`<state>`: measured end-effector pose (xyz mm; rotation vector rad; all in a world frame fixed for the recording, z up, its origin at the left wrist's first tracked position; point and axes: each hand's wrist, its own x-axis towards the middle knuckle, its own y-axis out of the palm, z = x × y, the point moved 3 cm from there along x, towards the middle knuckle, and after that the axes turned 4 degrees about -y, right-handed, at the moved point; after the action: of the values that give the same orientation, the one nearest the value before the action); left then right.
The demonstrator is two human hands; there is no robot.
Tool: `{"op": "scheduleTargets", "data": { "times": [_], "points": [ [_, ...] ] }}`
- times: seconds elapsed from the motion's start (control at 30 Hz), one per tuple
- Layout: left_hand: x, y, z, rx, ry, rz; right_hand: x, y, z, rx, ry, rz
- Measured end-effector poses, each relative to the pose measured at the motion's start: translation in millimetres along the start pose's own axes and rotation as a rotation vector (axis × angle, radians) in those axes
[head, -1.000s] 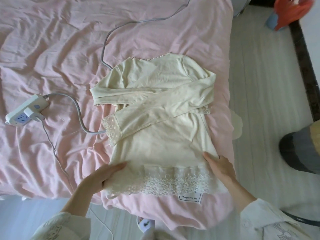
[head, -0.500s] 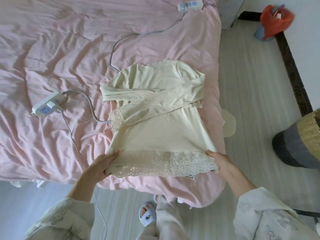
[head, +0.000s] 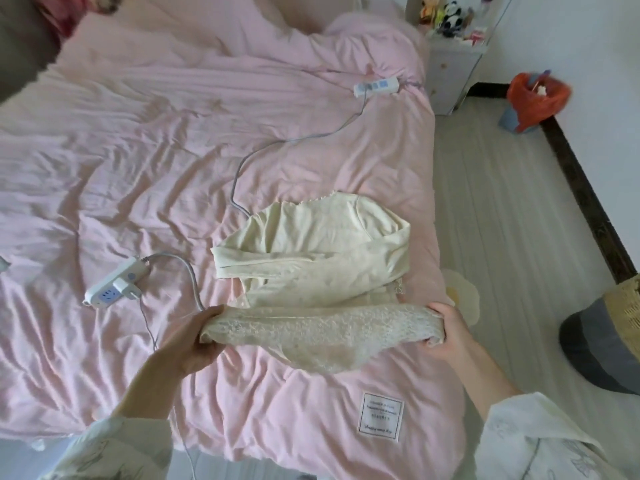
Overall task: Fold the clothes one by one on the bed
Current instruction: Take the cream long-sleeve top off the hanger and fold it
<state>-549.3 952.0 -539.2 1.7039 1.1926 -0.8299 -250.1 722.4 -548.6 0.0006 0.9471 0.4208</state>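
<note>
Holding the cream top (head: 311,258) on the bed (head: 138,168) by its lace hem corners, left hand (head: 194,337) and right hand (head: 446,327) fingers clamped. Light, floppy, snag-prone lace; grip corners.

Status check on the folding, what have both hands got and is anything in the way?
Left hand and right hand grip the lace hem of the cream top, raised. Sleeves crossed. Power strip and cable beside it.
</note>
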Motion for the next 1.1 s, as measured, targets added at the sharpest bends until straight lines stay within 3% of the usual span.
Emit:
{"op": "scheduleTargets", "data": {
  "times": [0.3, 0.37, 0.43, 0.6, 0.77, 0.83, 0.9, 1.03, 1.1],
  "points": [
    [92.0, 95.7, -159.4, -0.234, 0.171, 0.071, 114.1, 126.3, 146.7, 0.226, -0.085, 0.073],
    [120.9, 110.0, -178.3, -0.224, 0.209, 0.069, 147.2, 147.8, 157.4, 0.357, -0.097, 0.104],
    [149.3, 113.2, -180.7, -0.083, 0.194, -0.047, 178.1, 157.0, 153.2, 0.356, -0.097, 0.118],
    [195.3, 72.1, -132.1, 0.312, 0.136, -0.471, 208.5, 149.2, 98.4, 0.03, -0.056, 0.158],
    [241.1, -13.1, -85.5, 0.453, 0.038, -0.687, 200.3, 147.7, 53.3, -0.305, -0.196, 0.095],
    [275.7, -52.2, -71.9, 0.487, -0.068, -0.693, 195.3, 152.3, 36.5, -0.516, -0.328, 0.138],
    [282.6, -55.6, -71.7, 0.449, -0.051, -0.617, 189.1, 158.2, 17.7, -0.898, -0.558, 0.243],
    [239.7, -6.4, -81.5, 0.192, 0.007, -0.591, 188.7, 170.6, -20.9, -1.501, -1.026, 0.383],
    [226.9, 13.2, -81.4, 0.044, -0.007, -0.57, 192.2, 175.6, -31.3, -1.69, -1.079, 0.348]
  ]
}}
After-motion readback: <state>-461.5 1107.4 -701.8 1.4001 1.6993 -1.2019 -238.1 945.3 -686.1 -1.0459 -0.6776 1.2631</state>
